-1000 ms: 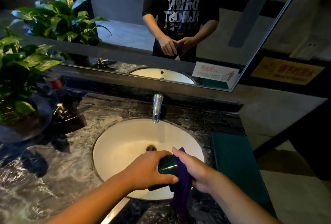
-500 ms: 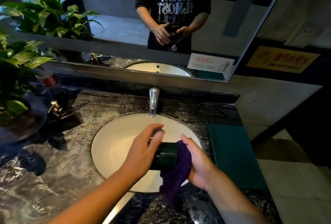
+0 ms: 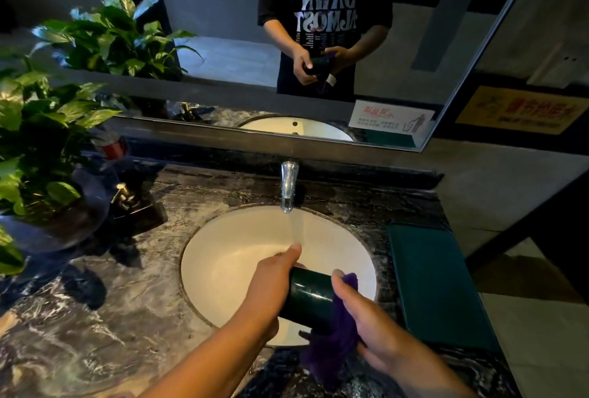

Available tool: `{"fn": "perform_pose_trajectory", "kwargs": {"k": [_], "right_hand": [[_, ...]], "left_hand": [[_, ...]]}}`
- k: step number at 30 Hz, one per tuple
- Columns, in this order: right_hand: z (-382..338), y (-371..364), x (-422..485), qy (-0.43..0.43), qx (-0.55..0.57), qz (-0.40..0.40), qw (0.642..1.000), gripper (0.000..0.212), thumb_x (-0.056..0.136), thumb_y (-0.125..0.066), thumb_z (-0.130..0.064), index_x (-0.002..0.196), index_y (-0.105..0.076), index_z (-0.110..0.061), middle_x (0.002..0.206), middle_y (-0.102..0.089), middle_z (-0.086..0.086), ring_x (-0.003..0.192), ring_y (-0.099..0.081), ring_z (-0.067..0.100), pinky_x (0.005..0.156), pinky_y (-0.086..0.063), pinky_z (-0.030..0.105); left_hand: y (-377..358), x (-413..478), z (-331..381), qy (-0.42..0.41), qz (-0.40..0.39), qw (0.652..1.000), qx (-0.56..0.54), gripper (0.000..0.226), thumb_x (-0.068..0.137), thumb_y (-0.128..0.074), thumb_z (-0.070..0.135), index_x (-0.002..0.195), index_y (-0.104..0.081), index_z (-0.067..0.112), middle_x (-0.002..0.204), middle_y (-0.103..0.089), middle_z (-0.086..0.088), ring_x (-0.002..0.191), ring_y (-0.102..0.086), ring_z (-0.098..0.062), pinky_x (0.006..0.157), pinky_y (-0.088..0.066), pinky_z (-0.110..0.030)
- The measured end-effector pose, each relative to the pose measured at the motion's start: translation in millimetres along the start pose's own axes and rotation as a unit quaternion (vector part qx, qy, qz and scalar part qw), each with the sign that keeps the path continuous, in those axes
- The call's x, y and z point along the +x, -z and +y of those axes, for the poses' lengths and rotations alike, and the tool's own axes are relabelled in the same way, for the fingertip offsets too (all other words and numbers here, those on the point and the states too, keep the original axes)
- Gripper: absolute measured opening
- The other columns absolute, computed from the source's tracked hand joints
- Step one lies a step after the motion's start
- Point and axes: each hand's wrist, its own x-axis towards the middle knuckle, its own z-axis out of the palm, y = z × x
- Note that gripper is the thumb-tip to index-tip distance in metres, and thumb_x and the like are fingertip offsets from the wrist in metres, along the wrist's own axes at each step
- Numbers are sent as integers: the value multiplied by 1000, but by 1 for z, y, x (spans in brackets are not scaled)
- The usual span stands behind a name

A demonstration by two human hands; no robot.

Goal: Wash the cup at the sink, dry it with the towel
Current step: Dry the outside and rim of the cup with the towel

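Cup (image 3: pixel 307 299), dark green and glossy, held on its side over the near right part of the sink (image 3: pixel 229 257), above the basin's front rim. Left hand (image 3: pixel 271 283) clenched round one end of the cup, thumb lying along the top. Right hand (image 3: pixel 373 318) presses the purple towel (image 3: pixel 338 340) against the cup's other end; loose cloth hangs down over the near edge of the worktop (image 3: pixel 95 318). Tap (image 3: pixel 288 185) at the basin's far edge appears to be running, a faint stream falling just behind the left thumb. Risk, judged: the stream could re-wet cup or towel if either drifts back; a wet glossy cup may slip and strike the basin. Writing: mirror (image 3: pixel 318 47) shows shirt lettering reversed, reading "DAWN ALMOST"; small sign at the mirror's lower right corner too small to read.
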Motion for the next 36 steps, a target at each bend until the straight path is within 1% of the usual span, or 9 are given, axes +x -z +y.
{"fn": "perform_pose_trajectory", "kwargs": {"k": [5,11,17,20,24,27,30,32,36], "right_hand": [[-3,-4,-5,29,125,9,992,67,90,-51,-50,131,-65,1,130,-65,31,119,-60,42,116,-36,57],[-13,-11,-11,43,157,-6,987,70,95,-47,-56,128,-67,3,130,-64,32,116,-63,44,107,-47,57],[-19,-7,-15,54,32,5,998,89,84,-55,-73,137,-61,-1,137,-62,29,134,-52,47,119,-32,61],[-21,-2,-18,49,-128,28,990,89,80,-43,-83,138,-59,-17,131,-70,13,126,-63,32,117,-40,52],[-19,-7,-22,82,-440,2,894,62,80,-39,-84,120,-60,-42,114,-71,-8,107,-63,6,102,-49,39],[-19,-17,-26,115,-573,-24,811,27,92,-34,-65,82,-52,-49,87,-56,-14,89,-49,-2,81,-47,33],[-8,-13,-23,142,-612,-28,777,50,89,-22,-80,94,-54,-41,98,-57,-16,106,-46,6,95,-46,43],[2,-7,-17,147,-562,-1,814,75,80,-19,-93,115,-60,-40,121,-61,-15,123,-45,10,107,-41,44],[6,-11,-13,108,-243,6,964,71,81,-49,-84,138,-50,-41,143,-60,3,129,-57,11,113,-41,37]], "left_hand": [[0,-9,5,-213,19,966,142,49,101,-45,49,83,-73,12,79,-71,-3,76,-66,-12,71,-53,-28],[14,-2,-6,-431,-51,889,148,43,93,-40,49,92,-68,16,84,-68,2,84,-66,-20,73,-54,-36],[7,-1,-11,-202,-123,971,-15,53,99,-28,62,130,-58,31,124,-71,11,123,-61,-9,87,-51,-17],[14,2,-12,-51,-157,982,-86,71,92,-24,71,147,-45,31,144,-58,3,132,-53,-17,99,-47,-31],[38,9,-7,180,-240,950,-90,84,87,-35,80,137,-55,16,130,-68,-18,119,-63,-43,85,-55,-63],[39,4,2,220,-214,950,-49,85,84,-48,78,134,-58,10,113,-74,-18,101,-72,-39,68,-61,-51],[25,-2,-2,166,-145,975,-5,79,84,-47,79,114,-67,9,84,-76,-9,75,-73,-26,59,-58,-37],[15,-7,-5,110,-112,987,-10,73,89,-41,76,108,-66,10,76,-75,-7,65,-71,-22,52,-55,-32],[5,-14,-4,17,-46,999,-7,63,98,-33,66,103,-65,12,86,-74,-11,71,-72,-23,47,-54,-29]]}}
